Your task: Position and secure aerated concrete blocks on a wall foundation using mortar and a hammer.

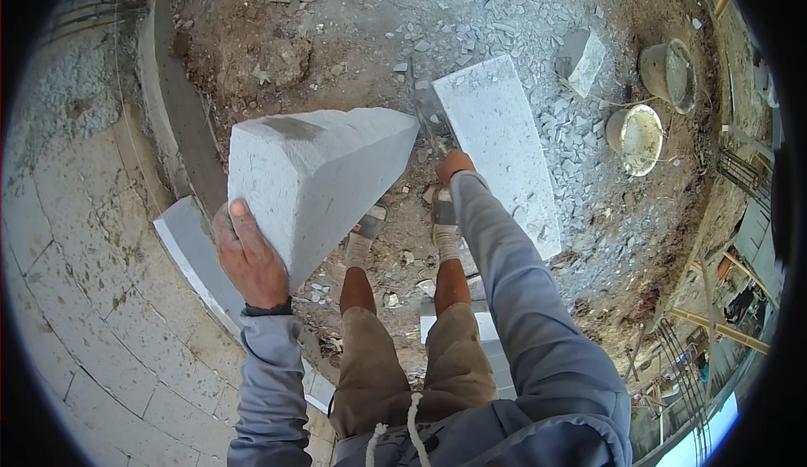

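A pale grey lightweight concrete block (336,156) with a rough, chipped top edge stands tilted at centre left. My left hand (250,253) grips its near left end, thumb laid along the face and the other fingers partly hidden behind it. My right hand (455,165) is closed in a fist around the handle of a long, flat, dark-bladed tool (431,118); whether it is a saw or a machete I cannot tell. The blade points away from me, between the held block and a second pale block (504,147) lying flat on the ground.
Broken grey chips (546,122) litter the dirt around the flat block. A block offcut (582,59) and two buckets (636,139) are at right. A block wall (92,299) runs along the left, with a low concrete edge (176,97) beside it. My feet (366,223) stand between the blocks.
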Motion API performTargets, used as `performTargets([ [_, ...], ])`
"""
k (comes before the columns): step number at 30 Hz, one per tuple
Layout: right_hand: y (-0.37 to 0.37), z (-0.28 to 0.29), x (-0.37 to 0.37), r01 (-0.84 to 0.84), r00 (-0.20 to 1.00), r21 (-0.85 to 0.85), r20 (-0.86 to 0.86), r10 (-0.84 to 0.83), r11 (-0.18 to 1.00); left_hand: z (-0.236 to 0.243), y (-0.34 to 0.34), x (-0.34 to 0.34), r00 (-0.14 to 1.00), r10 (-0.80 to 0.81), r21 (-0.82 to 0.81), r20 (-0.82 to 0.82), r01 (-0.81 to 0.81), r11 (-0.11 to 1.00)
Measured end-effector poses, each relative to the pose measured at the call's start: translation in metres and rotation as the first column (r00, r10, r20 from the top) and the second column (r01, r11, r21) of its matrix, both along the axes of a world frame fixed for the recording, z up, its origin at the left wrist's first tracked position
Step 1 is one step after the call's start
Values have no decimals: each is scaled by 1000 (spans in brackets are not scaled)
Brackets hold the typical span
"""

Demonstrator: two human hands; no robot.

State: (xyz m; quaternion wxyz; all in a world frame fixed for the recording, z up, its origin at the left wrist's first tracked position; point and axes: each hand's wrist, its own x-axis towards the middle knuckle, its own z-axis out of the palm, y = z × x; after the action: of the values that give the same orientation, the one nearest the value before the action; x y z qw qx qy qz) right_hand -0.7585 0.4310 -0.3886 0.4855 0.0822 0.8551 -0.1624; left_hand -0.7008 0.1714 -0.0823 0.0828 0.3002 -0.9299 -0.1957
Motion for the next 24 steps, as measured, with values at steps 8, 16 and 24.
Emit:
performTargets([
  [8,-5,92,-26,42,901,-412,-379,-213,910,7,1,33,988,148,153,32,-151,976],
  [16,-22,57,4,-261,958,-30,-134,255,965,6,-6,56,984,172,160,42,-177,971],
  [24,-5,180,-36,-197,927,-416,-375,30,888,9,-5,64,991,131,143,-8,-129,981],
])
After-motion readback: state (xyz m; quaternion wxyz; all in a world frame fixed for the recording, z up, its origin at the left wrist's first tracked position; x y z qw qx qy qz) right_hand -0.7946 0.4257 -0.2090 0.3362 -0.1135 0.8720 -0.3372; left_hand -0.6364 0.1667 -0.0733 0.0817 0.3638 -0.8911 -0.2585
